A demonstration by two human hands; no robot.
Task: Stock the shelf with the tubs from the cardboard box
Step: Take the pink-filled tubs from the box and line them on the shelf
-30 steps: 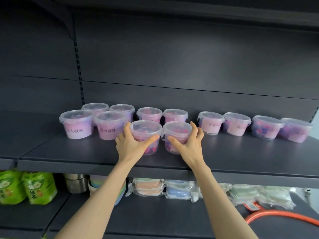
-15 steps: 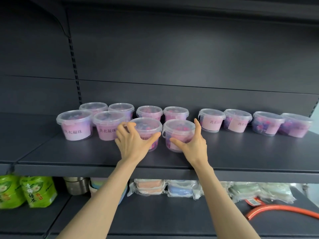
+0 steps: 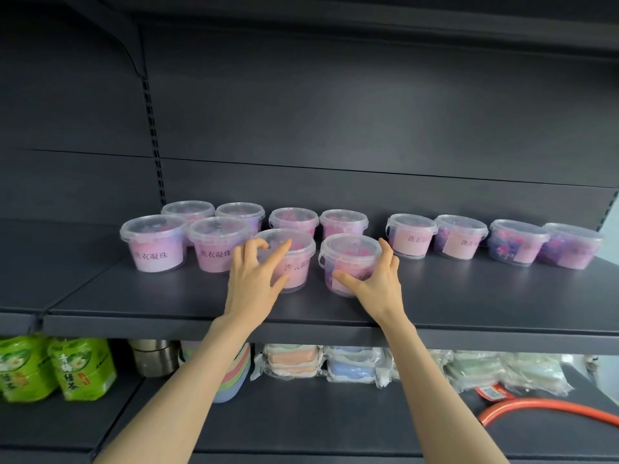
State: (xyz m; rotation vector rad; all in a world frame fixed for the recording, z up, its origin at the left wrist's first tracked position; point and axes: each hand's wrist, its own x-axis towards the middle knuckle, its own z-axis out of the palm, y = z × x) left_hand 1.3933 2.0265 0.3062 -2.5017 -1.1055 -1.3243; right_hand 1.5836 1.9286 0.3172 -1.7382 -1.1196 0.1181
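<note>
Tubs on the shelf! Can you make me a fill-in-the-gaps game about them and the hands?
1. The shelf carries ____ pink tubs altogether.
2. The left hand holds the left front tub and the right hand holds the right front tub, so ____ tubs are held.
3. The packs at lower left are ____.
4. The hose at lower right is ____.

Missing words: twelve; two; green; orange.

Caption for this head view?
Left hand holds one pink clear-lidded plastic tub; right hand grips neighbouring tub on dark shelf.
</note>
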